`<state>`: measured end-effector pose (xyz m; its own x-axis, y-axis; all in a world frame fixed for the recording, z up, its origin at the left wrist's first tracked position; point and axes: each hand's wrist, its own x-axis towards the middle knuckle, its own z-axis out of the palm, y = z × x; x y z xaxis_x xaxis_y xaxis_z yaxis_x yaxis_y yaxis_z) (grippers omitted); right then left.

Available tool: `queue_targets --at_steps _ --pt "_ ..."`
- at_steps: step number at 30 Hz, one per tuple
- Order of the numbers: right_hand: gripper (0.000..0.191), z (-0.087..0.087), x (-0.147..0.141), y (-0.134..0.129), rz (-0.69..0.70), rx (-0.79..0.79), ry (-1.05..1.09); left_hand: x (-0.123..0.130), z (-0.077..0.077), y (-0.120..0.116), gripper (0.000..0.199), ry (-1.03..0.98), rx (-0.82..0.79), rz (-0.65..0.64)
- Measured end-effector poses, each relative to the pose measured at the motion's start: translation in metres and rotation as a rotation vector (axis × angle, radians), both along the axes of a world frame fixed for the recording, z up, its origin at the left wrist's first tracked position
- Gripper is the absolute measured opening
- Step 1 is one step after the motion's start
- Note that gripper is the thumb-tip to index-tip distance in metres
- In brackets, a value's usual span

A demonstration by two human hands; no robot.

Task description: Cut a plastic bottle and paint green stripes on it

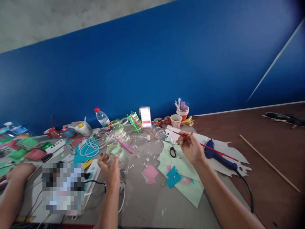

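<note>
Right fingers (183, 141) pinch slim red stick (223, 154); left fingers (116, 161) at clear rounded plastic (121, 154), grip unclear.

Here's the grey tabletop (143, 203), spreading beneath the right hand's (192, 148) grip. Just under that grip, pale green sheets (195, 190) overlap, and white paper (241, 156) fans out to the right, the blue glue gun (221, 159) over it. Beyond the grip stands a patterned paper cup (176, 121). Left of it, pale scraps (147, 159) litter the grey near a pink cutout (150, 174); farther left, a white cable (89, 146) lies coiled, a red-capped bottle (103, 119) leaning behind. Well right, a thin stick (269, 162) crosses the brown surface (281, 140).
</note>
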<state>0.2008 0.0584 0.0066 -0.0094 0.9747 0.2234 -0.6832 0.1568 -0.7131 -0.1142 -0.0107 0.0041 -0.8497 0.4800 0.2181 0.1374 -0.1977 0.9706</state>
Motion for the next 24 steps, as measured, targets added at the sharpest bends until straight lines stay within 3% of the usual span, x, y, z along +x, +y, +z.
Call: queue_targets --at_steps 8,16,20,24 --pt "0.037 -0.003 0.001 0.001 0.005 -0.002 -0.009 -0.023 0.003 -0.002 0.064 0.013 -0.054 0.142" --pt "0.037 -0.003 0.002 0.002 -0.001 0.005 -0.013 -0.011 -0.013 0.0 0.066 0.034 -0.086 0.081" --pt "0.037 -0.003 0.002 0.001 0.003 0.002 -0.011 -0.018 -0.013 -0.006 0.062 0.055 -0.023 0.098" --pt "0.037 -0.003 0.0 0.002 0.0 -0.004 -0.019 -0.024 -0.022 -0.011 0.061 0.086 -0.081 0.104"
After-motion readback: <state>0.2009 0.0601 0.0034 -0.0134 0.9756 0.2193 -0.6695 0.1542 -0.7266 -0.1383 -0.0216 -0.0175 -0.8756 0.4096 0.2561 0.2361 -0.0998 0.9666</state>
